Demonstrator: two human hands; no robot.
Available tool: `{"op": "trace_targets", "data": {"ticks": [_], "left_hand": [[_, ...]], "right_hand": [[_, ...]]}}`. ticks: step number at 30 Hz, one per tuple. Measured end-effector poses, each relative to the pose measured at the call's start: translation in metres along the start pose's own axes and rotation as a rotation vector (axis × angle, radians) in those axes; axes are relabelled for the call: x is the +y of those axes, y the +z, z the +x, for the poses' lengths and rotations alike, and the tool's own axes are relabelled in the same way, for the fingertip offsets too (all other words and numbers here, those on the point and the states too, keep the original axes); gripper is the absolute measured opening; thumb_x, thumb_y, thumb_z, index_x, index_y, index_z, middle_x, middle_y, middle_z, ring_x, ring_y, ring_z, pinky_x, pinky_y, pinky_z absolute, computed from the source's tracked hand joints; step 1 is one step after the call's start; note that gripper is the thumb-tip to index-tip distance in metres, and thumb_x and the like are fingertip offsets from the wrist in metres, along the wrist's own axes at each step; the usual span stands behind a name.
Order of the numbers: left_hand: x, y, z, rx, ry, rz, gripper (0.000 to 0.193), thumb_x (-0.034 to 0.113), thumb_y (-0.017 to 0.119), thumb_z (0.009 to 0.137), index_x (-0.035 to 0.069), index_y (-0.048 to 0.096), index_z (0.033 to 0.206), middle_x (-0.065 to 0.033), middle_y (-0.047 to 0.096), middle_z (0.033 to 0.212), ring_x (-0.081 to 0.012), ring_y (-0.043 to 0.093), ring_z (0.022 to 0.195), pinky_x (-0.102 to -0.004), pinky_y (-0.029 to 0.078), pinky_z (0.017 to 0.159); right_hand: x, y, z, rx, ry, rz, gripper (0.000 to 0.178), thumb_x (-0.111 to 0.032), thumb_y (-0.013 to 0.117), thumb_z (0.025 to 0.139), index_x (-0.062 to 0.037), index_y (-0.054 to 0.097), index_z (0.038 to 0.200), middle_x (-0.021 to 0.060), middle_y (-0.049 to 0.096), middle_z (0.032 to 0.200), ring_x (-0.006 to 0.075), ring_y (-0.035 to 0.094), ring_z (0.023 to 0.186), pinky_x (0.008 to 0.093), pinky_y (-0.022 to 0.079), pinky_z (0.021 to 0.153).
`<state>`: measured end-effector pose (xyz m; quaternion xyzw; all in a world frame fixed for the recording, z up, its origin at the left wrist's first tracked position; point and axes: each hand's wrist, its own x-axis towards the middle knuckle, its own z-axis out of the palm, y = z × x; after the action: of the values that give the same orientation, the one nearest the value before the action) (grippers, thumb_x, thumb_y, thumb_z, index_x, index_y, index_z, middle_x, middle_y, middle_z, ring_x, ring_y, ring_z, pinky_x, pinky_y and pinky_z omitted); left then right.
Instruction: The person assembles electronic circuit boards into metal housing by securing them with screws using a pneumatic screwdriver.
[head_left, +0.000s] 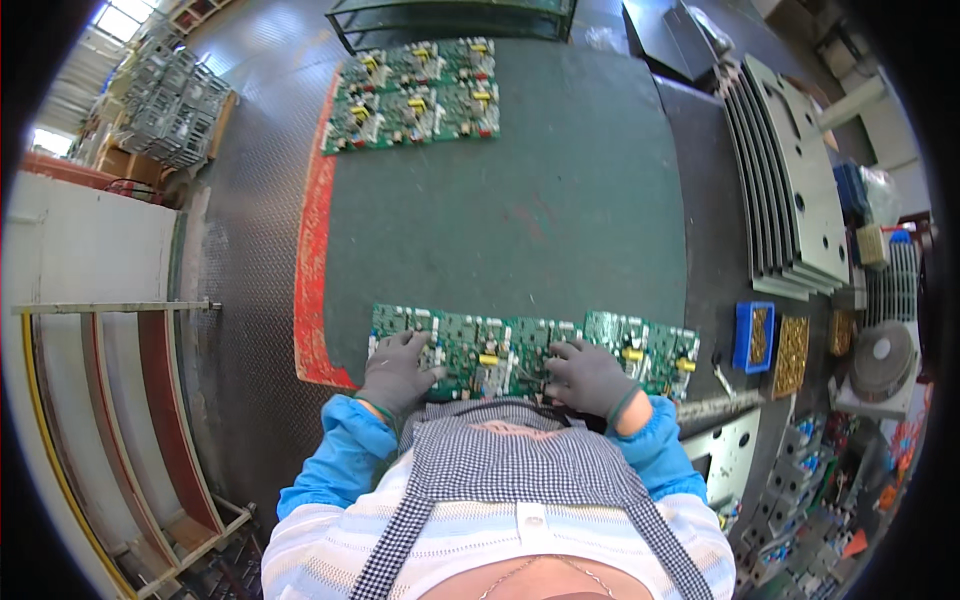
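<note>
Along the near edge of the green-topped table, a row of green circuit boards (490, 350) lies flat with its components facing up. My left hand (398, 372), in a grey glove, rests over the row's left part, fingers apart and the thumb pointing right. Over the right part, my grey-gloved right hand (592, 378) spreads its fingers across the components. Both hands touch the boards without any visible grip around them. A panel of boards (630, 335) at the row's right end sits beside my right hand. Some fingertips are hard to make out among the components.
At the table's far left lies another group of circuit boards (420, 95). The green tabletop (510, 220) stretches between the groups. A blue bin (753, 337) and a container of brass-coloured parts (791, 355) stand to the right, near stacked metal panels (790, 180). A rack (130, 420) stands left.
</note>
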<state>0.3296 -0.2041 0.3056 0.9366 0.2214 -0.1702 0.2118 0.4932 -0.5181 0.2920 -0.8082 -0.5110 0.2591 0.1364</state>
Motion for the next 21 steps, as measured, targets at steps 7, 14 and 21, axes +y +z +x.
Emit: {"op": "trace_targets", "data": {"ticks": [7, 14, 21], "left_hand": [[-0.087, -0.12, 0.21, 0.379, 0.124, -0.418, 0.075, 0.049, 0.075, 0.084, 0.002, 0.057, 0.14, -0.0229, 0.06, 0.14, -0.0387, 0.057, 0.13, -0.0433, 0.045, 0.11], [-0.124, -0.183, 0.402, 0.548, -0.244, -0.335, 0.081, 0.051, 0.077, 0.082, 0.002, 0.053, 0.142, -0.0246, 0.059, 0.14, -0.041, 0.058, 0.128, -0.0438, 0.045, 0.11], [-0.092, -0.141, 0.423, 0.467, -0.297, 0.05, 0.097, 0.061, 0.081, 0.073, 0.025, 0.042, 0.153, -0.0162, 0.047, 0.15, -0.0371, 0.041, 0.142, -0.0509, 0.034, 0.117]], "right_hand": [[0.041, -0.105, 0.141, 0.277, -0.091, 0.008, 0.06, -0.038, 0.073, 0.086, -0.0107, 0.056, 0.136, 0.0232, 0.042, 0.153, 0.046, 0.045, 0.137, 0.0511, 0.044, 0.11], [0.057, -0.146, 0.352, 0.349, 0.033, -0.042, 0.07, -0.044, 0.072, 0.087, -0.0203, 0.049, 0.149, 0.0189, 0.024, 0.166, 0.0471, 0.032, 0.148, 0.0524, 0.038, 0.116], [0.082, -0.131, 0.394, 0.163, 0.229, -0.252, 0.064, -0.044, 0.073, 0.085, -0.0223, 0.055, 0.143, 0.0069, 0.026, 0.167, 0.0444, 0.031, 0.148, 0.056, 0.04, 0.112]]}}
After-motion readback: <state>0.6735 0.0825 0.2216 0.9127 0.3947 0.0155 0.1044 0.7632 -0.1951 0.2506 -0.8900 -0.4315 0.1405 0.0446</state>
